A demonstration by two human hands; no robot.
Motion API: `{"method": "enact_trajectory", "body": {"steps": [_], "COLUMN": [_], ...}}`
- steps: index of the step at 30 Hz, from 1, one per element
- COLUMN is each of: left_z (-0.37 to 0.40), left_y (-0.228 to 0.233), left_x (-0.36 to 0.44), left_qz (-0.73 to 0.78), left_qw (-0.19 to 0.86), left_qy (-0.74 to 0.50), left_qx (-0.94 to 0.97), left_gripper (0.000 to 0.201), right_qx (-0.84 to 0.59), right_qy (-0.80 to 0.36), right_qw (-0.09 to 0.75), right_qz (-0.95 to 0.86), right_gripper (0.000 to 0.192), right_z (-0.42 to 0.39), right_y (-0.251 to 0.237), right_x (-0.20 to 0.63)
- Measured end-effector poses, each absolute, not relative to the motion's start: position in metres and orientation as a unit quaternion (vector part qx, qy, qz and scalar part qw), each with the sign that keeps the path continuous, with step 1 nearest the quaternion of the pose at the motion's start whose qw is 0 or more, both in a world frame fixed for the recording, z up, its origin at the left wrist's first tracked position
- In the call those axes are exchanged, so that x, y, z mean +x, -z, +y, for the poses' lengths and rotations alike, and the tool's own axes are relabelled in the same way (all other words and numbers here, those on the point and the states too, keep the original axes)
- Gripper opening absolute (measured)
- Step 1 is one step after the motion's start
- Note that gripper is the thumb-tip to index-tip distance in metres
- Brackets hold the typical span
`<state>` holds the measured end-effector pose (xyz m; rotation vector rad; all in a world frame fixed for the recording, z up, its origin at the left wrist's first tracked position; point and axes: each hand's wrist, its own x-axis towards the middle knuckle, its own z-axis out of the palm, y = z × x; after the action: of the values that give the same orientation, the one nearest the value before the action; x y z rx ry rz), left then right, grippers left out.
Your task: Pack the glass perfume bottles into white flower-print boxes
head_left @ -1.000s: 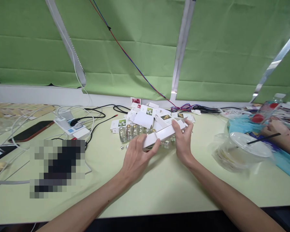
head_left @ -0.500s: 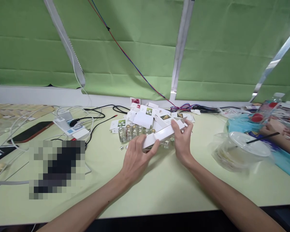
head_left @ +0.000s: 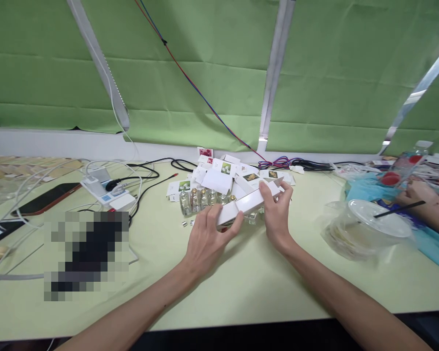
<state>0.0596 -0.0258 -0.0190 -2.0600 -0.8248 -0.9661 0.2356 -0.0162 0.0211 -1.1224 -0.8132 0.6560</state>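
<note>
Both hands hold a long white cardboard box (head_left: 246, 203), tilted with its right end higher. My left hand (head_left: 208, 231) is closed around the lower left end, thumb at the front edge. My right hand (head_left: 277, 207) grips the upper right end, thumb on top, where a flap sticks up. Just behind the box stands a row of small glass bottles (head_left: 204, 199), partly hidden by it and my left hand. Flattened white cartons (head_left: 217, 179) with flower pictures lie heaped behind the bottles. Small silvery caps (head_left: 184, 224) rest on the table left of my left hand.
A power strip (head_left: 108, 192) with tangled cables and a dark phone (head_left: 47, 199) lie to the left, near a blurred-out patch. At right are a lidded plastic cup (head_left: 378, 219) with a black straw, a clear bottle (head_left: 413, 158) and another person's arm (head_left: 428, 204).
My hands and the box have hardly moved; the left end of the box tips very slightly. At the right edge, the other person's hand has shifted.
</note>
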Motion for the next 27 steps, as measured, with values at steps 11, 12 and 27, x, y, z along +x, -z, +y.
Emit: {"method": "enact_trajectory", "body": {"steps": [11, 12, 27], "left_z": [-0.0271, -0.0269, -0.0252], "left_y": [0.0198, 0.0198, 0.0213], "left_x": [0.0605, 0.0605, 0.0616], "left_qz": [-0.319, -0.318, -0.314], "left_qw": [0.359, 0.359, 0.355], "left_qy": [0.363, 0.363, 0.366], "left_qx": [-0.799, -0.799, -0.801], "left_gripper": [0.075, 0.075, 0.071], "right_qx": [-0.505, -0.506, -0.493], "right_qy": [-0.311, -0.31, -0.304], "right_qw": [0.719, 0.718, 0.714], "right_qz": [-0.363, -0.364, -0.393], "right_gripper": [0.068, 0.068, 0.066], "right_z": [-0.0143, -0.0144, -0.018], "right_y": [-0.0183, -0.0182, -0.0168], "right_x": [0.2369, 0.2367, 0.2327]}}
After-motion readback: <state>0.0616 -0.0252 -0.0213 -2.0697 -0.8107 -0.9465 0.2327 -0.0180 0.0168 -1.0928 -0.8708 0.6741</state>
